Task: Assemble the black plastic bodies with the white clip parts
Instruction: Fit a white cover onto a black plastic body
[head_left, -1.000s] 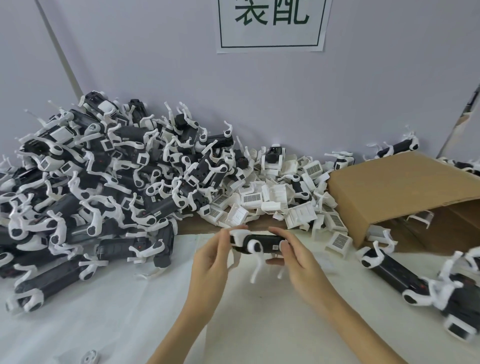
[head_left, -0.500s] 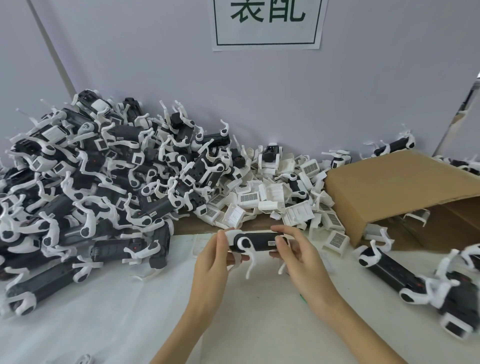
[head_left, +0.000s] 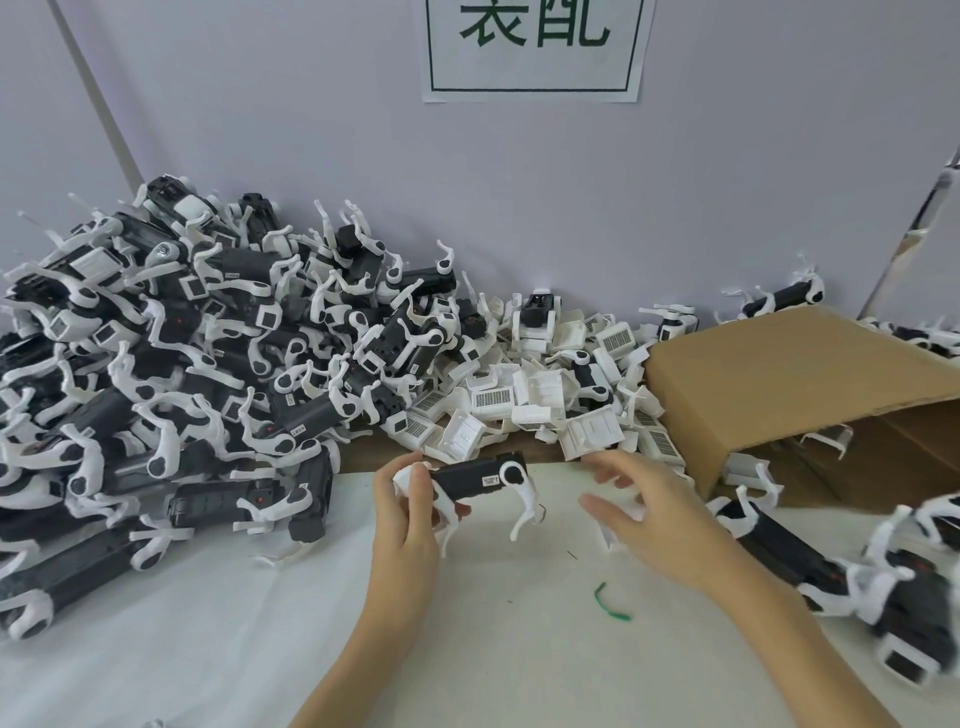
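Note:
My left hand grips the left end of a black plastic body with white leg-like clips, held level just above the white table. My right hand hovers a short way to the right of it with fingers spread and nothing in it. A heap of loose white clip parts lies just behind the hands against the wall. A large pile of black bodies with white clips fills the left side.
An open cardboard box lies on its side at the right, more parts inside it. Two black-and-white bodies rest in front of the box. A small green scrap lies on the white table.
My right hand has let go of the black body and drawn off to the right with fingers spread. The left hand keeps hold of the body and has turned it.

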